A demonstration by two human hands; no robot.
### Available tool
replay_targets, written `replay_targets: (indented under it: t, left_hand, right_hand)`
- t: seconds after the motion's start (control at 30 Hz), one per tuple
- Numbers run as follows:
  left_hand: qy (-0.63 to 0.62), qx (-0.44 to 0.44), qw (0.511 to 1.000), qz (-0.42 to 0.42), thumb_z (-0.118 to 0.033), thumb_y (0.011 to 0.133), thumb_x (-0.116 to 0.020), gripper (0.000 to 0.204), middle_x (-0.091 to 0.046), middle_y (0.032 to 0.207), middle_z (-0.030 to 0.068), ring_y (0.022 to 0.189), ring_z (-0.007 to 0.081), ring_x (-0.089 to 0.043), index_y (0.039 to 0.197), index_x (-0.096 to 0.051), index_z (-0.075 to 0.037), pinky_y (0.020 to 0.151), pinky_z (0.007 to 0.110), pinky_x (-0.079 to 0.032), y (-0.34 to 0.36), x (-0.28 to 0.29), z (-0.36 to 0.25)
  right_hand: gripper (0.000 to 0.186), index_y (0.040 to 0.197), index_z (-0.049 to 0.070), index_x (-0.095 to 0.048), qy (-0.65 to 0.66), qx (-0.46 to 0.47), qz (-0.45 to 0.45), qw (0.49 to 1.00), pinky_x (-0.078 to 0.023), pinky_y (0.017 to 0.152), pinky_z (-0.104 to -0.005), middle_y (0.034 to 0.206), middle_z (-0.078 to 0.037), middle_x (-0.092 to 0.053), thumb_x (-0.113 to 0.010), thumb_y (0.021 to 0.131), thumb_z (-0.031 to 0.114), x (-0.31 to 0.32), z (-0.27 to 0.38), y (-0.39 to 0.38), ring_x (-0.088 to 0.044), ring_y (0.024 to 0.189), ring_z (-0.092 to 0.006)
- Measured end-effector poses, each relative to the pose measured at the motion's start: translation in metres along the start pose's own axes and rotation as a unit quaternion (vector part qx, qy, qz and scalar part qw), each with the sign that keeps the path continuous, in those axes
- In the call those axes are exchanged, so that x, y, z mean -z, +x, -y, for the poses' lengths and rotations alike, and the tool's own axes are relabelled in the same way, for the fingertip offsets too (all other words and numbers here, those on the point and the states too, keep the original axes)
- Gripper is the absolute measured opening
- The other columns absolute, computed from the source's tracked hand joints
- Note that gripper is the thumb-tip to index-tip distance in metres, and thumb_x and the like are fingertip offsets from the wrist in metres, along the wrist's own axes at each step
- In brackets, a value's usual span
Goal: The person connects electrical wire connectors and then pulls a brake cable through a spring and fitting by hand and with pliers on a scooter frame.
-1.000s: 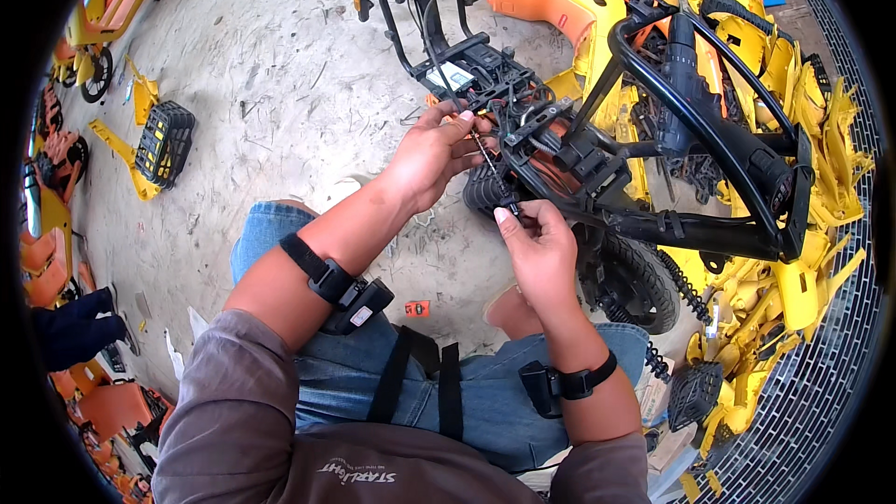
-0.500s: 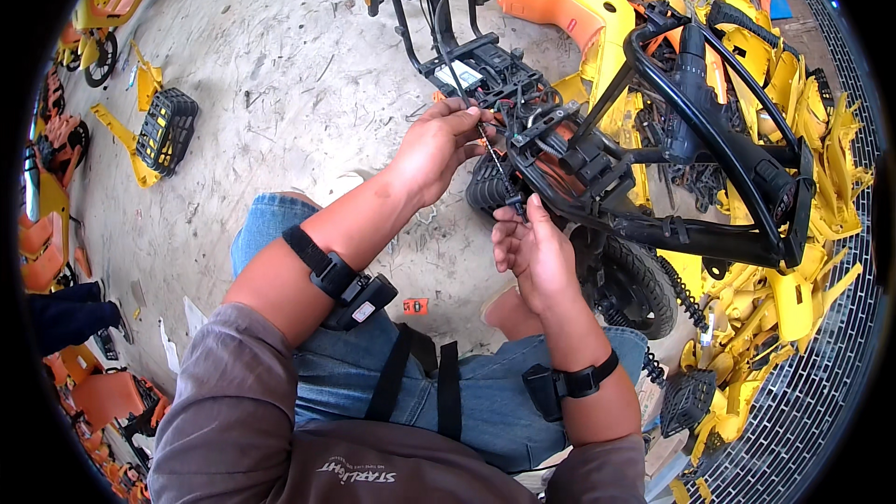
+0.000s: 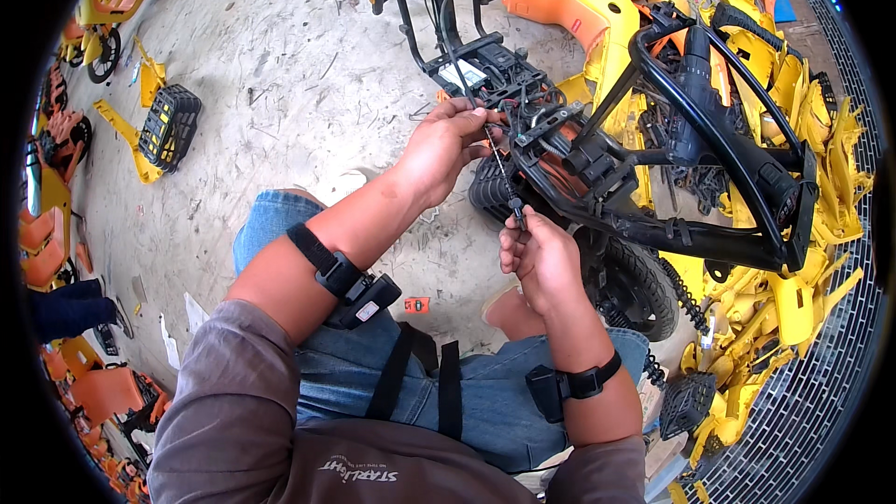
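A thin black cable [image 3: 499, 161] stretches between my two hands, beside a stripped black scooter frame [image 3: 611, 215]. My left hand [image 3: 446, 151] pinches the cable between thumb and forefinger, close to the frame's wiring [image 3: 537, 112]. Lower down and to the right, my right hand [image 3: 541, 257] is closed on the small black connector [image 3: 519, 211] at the cable's end, its other fingers curled. The cable's upper part passes behind my left fingers, so its path there is partly hidden. Behind my right hand stands the frame's wheel [image 3: 639, 287].
Yellow body panels [image 3: 793, 308] lie heaped to the right of the frame, with a large yellow-and-orange panel [image 3: 569, 0] behind it. On the floor at left lies a black basket [image 3: 169, 129] with yellow parts. Orange parts [image 3: 103, 401] and another person's legs [image 3: 70, 310] are at far left.
My right hand has shifted slightly down and right, and its thumb has closed in on the connector, which shows more plainly. My left hand has barely moved.
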State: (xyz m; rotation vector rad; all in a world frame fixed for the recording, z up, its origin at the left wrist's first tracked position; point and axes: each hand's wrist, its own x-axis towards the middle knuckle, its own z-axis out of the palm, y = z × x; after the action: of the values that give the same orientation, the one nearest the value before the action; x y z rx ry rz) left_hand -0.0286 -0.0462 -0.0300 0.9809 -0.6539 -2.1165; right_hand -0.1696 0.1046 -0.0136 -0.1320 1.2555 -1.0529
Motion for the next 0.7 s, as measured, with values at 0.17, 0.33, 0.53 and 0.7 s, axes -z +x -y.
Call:
replay_targets:
  t: [0.17, 0.33, 0.53, 0.7]
  left_hand:
    - [0.013, -0.014, 1.0, -0.01, -0.017, 0.1, -0.053, 0.025, -0.063, 0.109, 0.0055, 0.1, 0.0164, -0.06, 0.122, -0.051, -0.005, 0.086, 0.033, -0.044, 0.004, 0.002, 0.001]
    - [0.003, -0.015, 1.0, -0.008, -0.016, 0.1, -0.054, 0.027, -0.063, 0.109, 0.0059, 0.099, 0.0163, -0.06, 0.123, -0.05, -0.005, 0.085, 0.032, -0.045, 0.003, 0.003, 0.001]
    - [0.014, -0.017, 1.0, -0.009, -0.014, 0.1, -0.053, 0.025, -0.063, 0.109, 0.0065, 0.098, 0.0159, -0.061, 0.123, -0.05, -0.004, 0.083, 0.032, -0.046, 0.003, 0.002, 0.001]
    - [0.024, -0.021, 0.999, 0.011, -0.014, 0.1, -0.053, 0.025, -0.063, 0.109, 0.0065, 0.099, 0.0153, -0.061, 0.123, -0.05, -0.004, 0.083, 0.031, -0.047, 0.003, 0.003, 0.002]
  right_hand:
    - [0.042, 0.098, 0.001, -0.059, -0.067, 0.102, -0.027, 0.992, -0.046, 0.055, -0.0265, 0.077, -0.007, -0.062, -0.048, 0.103, 0.041, -0.014, -0.005, -0.001, -0.059, 0.063, -0.0141]
    - [0.043, 0.096, 0.002, -0.059, -0.093, 0.086, -0.007, 0.992, -0.046, 0.055, -0.0261, 0.077, -0.007, -0.063, -0.047, 0.102, 0.043, -0.008, -0.003, -0.001, -0.059, 0.064, -0.0138]
    - [0.04, 0.094, 0.002, -0.059, 0.031, 0.012, 0.039, 0.999, -0.045, 0.055, -0.0271, 0.073, -0.007, -0.061, -0.047, 0.103, 0.039, -0.002, -0.005, 0.001, -0.057, 0.06, -0.0146]
    - [0.041, 0.093, 0.004, -0.058, 0.142, -0.031, 0.152, 0.978, -0.045, 0.056, -0.0279, 0.074, -0.007, -0.06, -0.046, 0.103, 0.041, 0.012, -0.003, 0.005, -0.057, 0.062, -0.0156]
